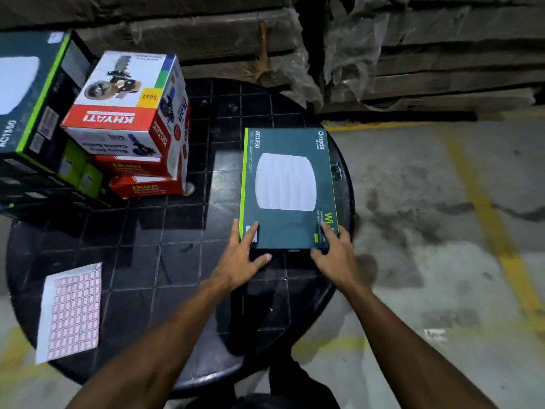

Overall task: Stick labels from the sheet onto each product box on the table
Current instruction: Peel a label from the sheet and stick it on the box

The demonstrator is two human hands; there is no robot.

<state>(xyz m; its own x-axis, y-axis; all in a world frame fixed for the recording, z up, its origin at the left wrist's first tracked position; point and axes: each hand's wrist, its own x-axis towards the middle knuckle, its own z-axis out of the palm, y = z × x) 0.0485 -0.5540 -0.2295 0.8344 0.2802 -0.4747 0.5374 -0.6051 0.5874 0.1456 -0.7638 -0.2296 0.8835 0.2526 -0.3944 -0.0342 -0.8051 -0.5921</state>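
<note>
Both hands on the near end of the teal box, label sheet waiting at the table's left.

I have the teal box (287,188) lying flat on the right side of the round black table (182,231), its far right corner near the rim. My left hand (246,255) has its fingers lying straight over the near-left corner, where a small white label (252,233) seems to sit, thumb along the front edge. My right hand (334,252) curls loosely round the near-right corner, and both forearms reach in from below. I judge the box stiff, light cardboard with a smooth printed face that could slide, so corners and edges are the sound places to hold. The label sheet (70,312) lies flat near the left rim, well apart from both hands, thin and floppy. The stacked boxes (124,125) stand at the far left.
</note>
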